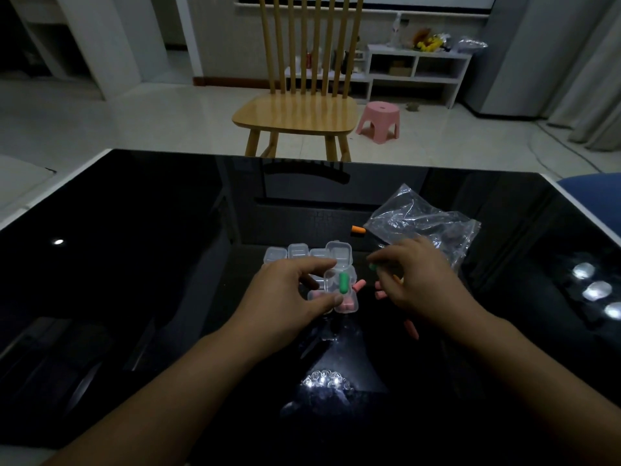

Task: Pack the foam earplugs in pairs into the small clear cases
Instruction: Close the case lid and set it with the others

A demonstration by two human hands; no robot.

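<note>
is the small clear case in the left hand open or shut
Open: the small clear plastic case held by the left hand has its lid raised, one green foam earplug lying inside.

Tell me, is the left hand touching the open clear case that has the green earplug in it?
Touching. In the head view the left hand pinches the open case, forefinger at its far edge, thumb at its near edge, with the green earplug lying inside.
</note>
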